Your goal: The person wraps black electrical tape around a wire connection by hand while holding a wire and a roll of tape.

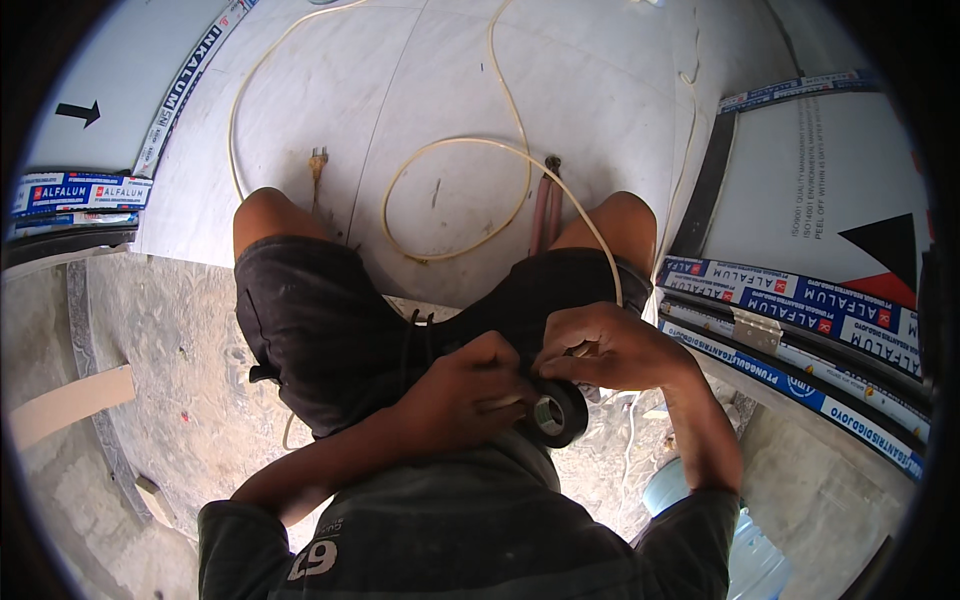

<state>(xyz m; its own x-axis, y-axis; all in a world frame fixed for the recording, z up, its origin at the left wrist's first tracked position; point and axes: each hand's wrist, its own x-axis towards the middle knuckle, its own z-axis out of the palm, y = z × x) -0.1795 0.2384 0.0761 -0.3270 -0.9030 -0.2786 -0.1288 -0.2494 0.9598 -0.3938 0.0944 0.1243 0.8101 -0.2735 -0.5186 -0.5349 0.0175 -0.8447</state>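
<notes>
Pale concrete floor [600,90] fills the background of the head view, crossed by loops of a cream electrical cable [455,150]. Beyond the seated person's knees, a two-pin plug [318,160] lies on the floor at one end of a cable, and a pair of reddish tubes [546,205] lies just beside the cable loop. Stacked aluminium panels [800,300] with blue-striped protective film flank the person on the right of the lap; further panels [80,190] sit to the left of it.

Centre of the view: black shorts [320,330] cover the lap. Left hand [465,395] is closed around a roll of black insulating tape [555,412], held over the lap just below the right thigh. Right hand [610,345] is pinched, fingertips together, at the top of the roll where the cream cable runs down to meet it; whether the fingers grip tape end or cable cannot be told. Both hands touch one another at the roll.
</notes>
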